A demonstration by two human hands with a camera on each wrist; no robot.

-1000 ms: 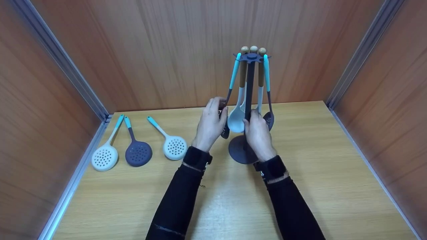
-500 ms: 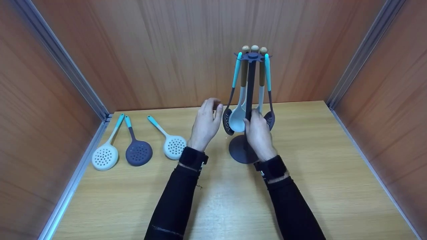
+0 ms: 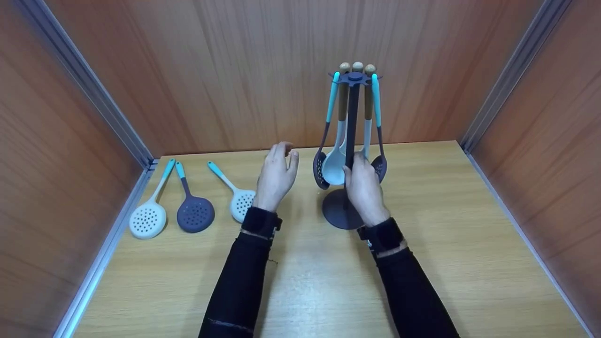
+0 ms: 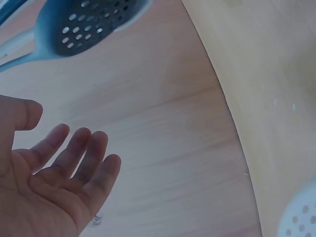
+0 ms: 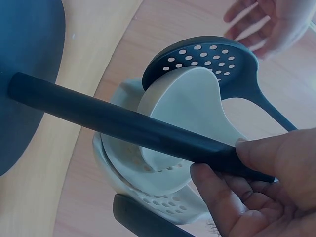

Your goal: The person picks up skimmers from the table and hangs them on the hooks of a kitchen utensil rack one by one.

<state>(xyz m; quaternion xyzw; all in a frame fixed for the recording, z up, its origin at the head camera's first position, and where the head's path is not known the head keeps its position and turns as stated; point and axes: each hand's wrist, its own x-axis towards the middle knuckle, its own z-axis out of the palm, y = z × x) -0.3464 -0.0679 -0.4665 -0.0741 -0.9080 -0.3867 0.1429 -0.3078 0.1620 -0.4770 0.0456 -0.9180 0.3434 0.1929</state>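
A dark utensil stand (image 3: 353, 126) with a round base stands right of centre in the head view. My right hand (image 3: 365, 190) grips its pole, thumb and fingers curled round it, as the right wrist view also shows. A dark skimmer (image 3: 321, 171) with a turquoise handle hangs on the stand's left side. Beside it hang a pale blue spoon-like utensil (image 3: 334, 169) and other wooden-handled pieces; another dark skimmer (image 3: 379, 169) is on the right. My left hand (image 3: 275, 178) is apart from the stand, fingers loosely bent and holding nothing. It partly covers a white skimmer (image 3: 241, 204) on the table.
Farther left on the table (image 3: 300, 291) lie a dark skimmer (image 3: 195, 215) and another white skimmer (image 3: 148, 219), both with turquoise handles. A wooden panel (image 3: 235, 75) closes off the back, and side panels with metal edge strips (image 3: 98, 84) flank the table.
My left hand has let go of the dark skimmer on the stand's left side and moved left. That skimmer now hangs freely. My right hand still holds the pole.
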